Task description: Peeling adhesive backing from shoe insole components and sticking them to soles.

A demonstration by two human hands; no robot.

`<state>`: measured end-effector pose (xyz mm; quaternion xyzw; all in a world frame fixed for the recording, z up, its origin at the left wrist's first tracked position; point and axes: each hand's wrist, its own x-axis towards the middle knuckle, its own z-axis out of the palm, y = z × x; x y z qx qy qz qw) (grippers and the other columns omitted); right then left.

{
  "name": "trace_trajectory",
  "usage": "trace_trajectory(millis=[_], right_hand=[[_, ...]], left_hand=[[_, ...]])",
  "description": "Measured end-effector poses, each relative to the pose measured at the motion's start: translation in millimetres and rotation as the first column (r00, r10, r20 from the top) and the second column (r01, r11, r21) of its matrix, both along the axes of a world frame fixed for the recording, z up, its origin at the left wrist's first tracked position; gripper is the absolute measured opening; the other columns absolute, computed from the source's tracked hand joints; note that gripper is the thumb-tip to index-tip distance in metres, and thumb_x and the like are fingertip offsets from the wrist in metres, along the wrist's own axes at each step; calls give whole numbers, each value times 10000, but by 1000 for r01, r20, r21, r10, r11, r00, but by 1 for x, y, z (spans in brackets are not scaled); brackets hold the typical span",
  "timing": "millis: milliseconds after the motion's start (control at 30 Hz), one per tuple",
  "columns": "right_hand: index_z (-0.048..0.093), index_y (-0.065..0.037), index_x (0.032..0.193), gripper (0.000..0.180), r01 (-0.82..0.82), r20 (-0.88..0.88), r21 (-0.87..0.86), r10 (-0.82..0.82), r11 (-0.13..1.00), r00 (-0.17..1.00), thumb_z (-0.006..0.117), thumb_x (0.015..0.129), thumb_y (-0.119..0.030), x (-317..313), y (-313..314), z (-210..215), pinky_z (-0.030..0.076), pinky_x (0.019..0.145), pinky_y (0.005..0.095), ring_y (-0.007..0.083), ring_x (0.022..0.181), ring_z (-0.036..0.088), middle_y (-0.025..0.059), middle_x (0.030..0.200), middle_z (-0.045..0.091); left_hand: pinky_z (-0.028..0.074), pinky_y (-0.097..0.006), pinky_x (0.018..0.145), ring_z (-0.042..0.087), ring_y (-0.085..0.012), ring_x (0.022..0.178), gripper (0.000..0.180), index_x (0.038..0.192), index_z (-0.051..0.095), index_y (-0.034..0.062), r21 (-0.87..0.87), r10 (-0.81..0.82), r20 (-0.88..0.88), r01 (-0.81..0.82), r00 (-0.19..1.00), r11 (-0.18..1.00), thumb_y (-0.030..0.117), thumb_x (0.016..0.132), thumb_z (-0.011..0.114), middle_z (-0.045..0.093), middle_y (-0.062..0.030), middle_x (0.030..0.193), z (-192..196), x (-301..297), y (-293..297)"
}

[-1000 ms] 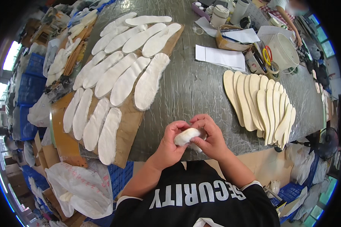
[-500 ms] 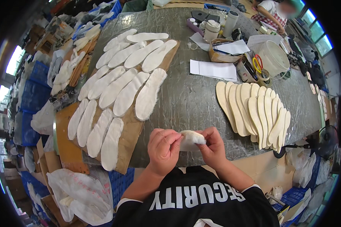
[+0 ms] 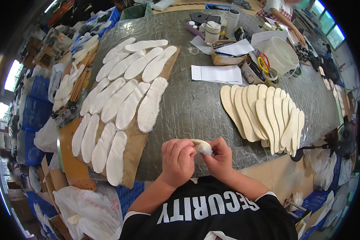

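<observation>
The insole sits between both hands, just above the near bench edge, mostly hidden, so its long axis cannot be told. Left hand fingers curl over its left part; right hand fingers pinch its fluffy right end. Both hands are equally close.

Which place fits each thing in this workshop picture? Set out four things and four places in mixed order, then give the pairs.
Things:
1. fleecy white insoles
2. tan insoles
3. white bucket
4. small insole piece

Places:
A. fanned out, table's right side
B. between left hand and right hand
C. far right, beside scissors
D. in rows on brown cardboard, left

Pairs: 1-D, 2-A, 3-C, 4-B
</observation>
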<state>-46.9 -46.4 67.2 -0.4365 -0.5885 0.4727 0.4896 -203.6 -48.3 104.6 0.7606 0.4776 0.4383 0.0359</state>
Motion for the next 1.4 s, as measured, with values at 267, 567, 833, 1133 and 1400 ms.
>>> trace_trajectory(millis=[267, 567, 833, 1133, 1400], right_hand=[[494, -20, 882, 203, -74, 61, 33, 72, 997, 996, 606, 739, 71, 5, 6, 5, 513, 667, 285, 176, 737, 655, 124, 831, 661], [486, -35, 1163, 409, -329, -87, -18, 327, 944, 941, 689, 832, -162, 9, 11, -7, 521, 703, 362, 284, 755, 666, 167, 838, 640], [356, -43, 1380, 597, -735, 72, -231, 764, 638, 641, 464, 959, -452, 11, 17, 1, 491, 727, 431, 387, 753, 636, 235, 817, 628], [583, 49, 1001, 411, -529, 218, -326, 607, 784, 765, 384, 1003, -311, 2, 19, -3, 464, 689, 460, 427, 727, 606, 274, 792, 612], [593, 23, 1117, 378, -652, 42, -284, 689, 702, 723, 631, 883, -272, 12, 21, -21, 486, 776, 370, 299, 843, 650, 213, 915, 659]], left_hand=[[447, -357, 758, 544, -288, 803, 113, 866, 466, 23, -89, 32, 240, -10, 970, 996, -14, 844, 570, 552, -143, 901, -9, 2, 8], [506, -313, 734, 599, -194, 826, 59, 913, 507, 22, -482, 250, 740, 234, 624, 844, 35, 915, 564, 617, -106, 958, -30, -11, 5], [512, -380, 784, 569, -218, 797, 48, 929, 552, 48, -160, 297, 947, 620, -123, 768, 16, 894, 555, 608, -117, 951, -74, -44, 26], [514, -360, 784, 593, -189, 829, 92, 1000, 582, 40, -380, 482, 871, 495, -92, 782, 75, 920, 553, 612, -100, 965, -67, -25, 25], [501, -266, 673, 588, -118, 751, 147, 972, 601, 25, -511, 440, 858, 367, 264, 777, 113, 878, 673, 609, -20, 850, -69, -42, 23]])
